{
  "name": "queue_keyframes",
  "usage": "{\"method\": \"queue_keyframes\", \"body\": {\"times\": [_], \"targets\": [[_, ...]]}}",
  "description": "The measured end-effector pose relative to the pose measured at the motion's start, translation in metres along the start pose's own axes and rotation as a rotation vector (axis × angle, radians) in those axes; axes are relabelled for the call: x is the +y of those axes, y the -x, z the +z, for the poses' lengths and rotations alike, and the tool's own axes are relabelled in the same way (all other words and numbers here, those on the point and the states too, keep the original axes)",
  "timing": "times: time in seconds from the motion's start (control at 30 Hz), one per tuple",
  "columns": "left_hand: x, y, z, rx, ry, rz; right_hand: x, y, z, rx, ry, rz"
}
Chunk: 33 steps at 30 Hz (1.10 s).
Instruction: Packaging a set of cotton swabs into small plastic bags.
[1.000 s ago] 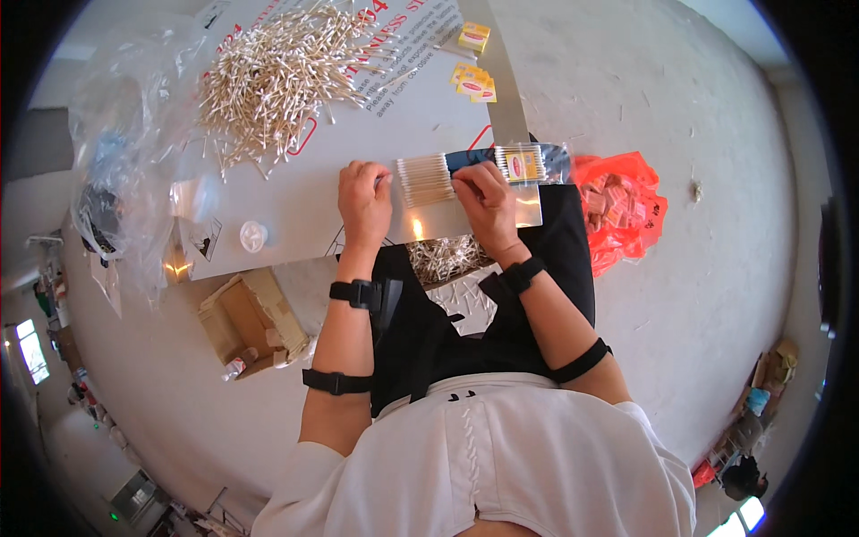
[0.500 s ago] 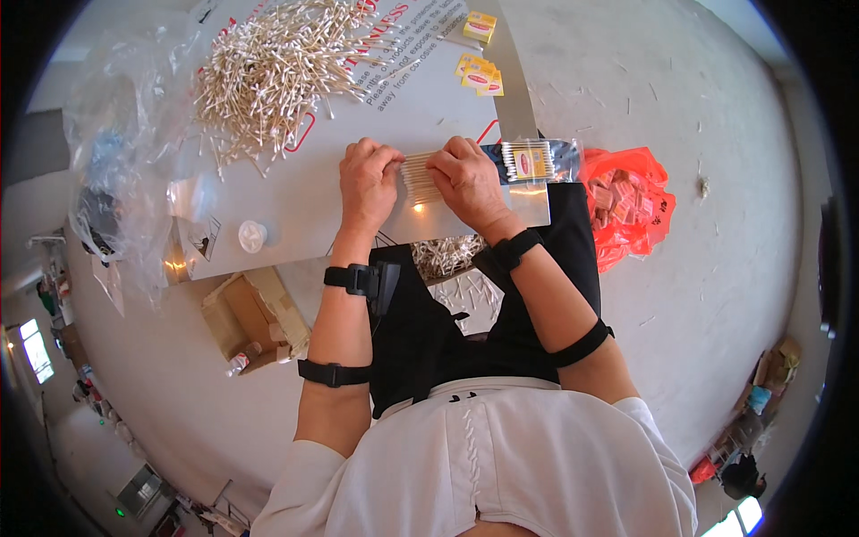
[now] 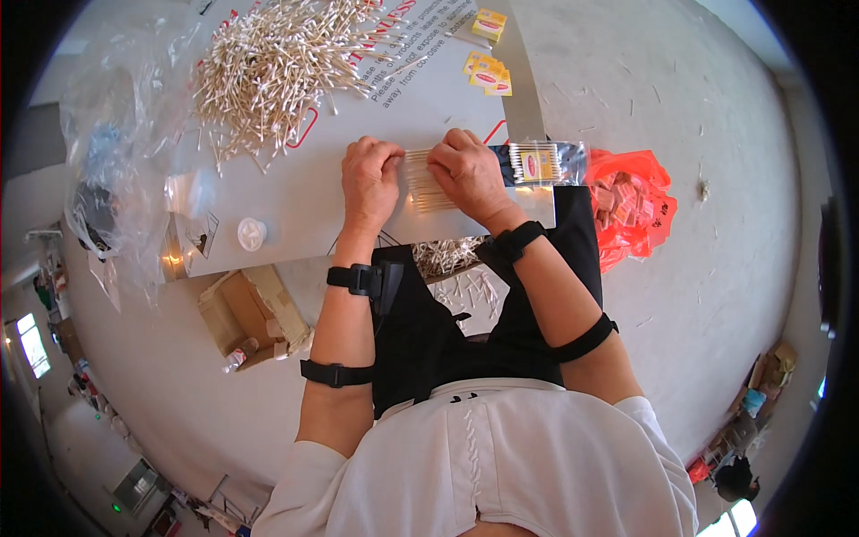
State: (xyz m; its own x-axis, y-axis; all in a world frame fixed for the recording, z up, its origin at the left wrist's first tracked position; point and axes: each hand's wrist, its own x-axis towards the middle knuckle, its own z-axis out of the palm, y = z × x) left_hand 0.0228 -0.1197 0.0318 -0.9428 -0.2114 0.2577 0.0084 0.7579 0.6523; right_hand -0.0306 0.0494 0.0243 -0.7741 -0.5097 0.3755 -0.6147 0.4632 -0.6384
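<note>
A neat row of cotton swabs (image 3: 424,186) lies side by side on the table between my two hands. At its left end my left hand (image 3: 369,183) is closed, with thumb and fingertips pinched at the swab tips. My right hand (image 3: 467,172) curls over the right end, its fingers closed on the swabs; the ends beneath it are hidden. Just right of that hand lies a clear pack of cotton swabs (image 3: 537,163) with a yellow label card. Farther off, a large loose heap of cotton swabs (image 3: 268,76) covers the back left of the table.
Yellow cards (image 3: 489,73) and a small yellow stack (image 3: 489,25) lie at the back right. A small white round container (image 3: 251,234) stands at the front left, near clear plastic bags (image 3: 125,152). Below are an open cardboard box (image 3: 234,309) and a red bag (image 3: 658,201).
The hands stay at the row in nearly the same pose. The right wrist has shifted slightly, and a little more of the swab row shows between the hands.
</note>
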Motion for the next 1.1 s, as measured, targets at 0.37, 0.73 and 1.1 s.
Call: {"method": "queue_keyframes", "body": {"times": [0.37,0.73,1.1], "targets": [[-0.003,0.010,-0.004,0.079,0.160,-0.059,0.006,-0.013,0.002,-0.020,0.007,-0.019],[-0.019,0.028,-0.011,0.146,0.464,-0.295,-0.010,-0.018,-0.038,-0.079,-0.021,-0.105],[-0.008,0.016,-0.011,0.056,0.221,-0.114,-0.048,0.082,-0.057,-0.379,0.054,-0.081]]}}
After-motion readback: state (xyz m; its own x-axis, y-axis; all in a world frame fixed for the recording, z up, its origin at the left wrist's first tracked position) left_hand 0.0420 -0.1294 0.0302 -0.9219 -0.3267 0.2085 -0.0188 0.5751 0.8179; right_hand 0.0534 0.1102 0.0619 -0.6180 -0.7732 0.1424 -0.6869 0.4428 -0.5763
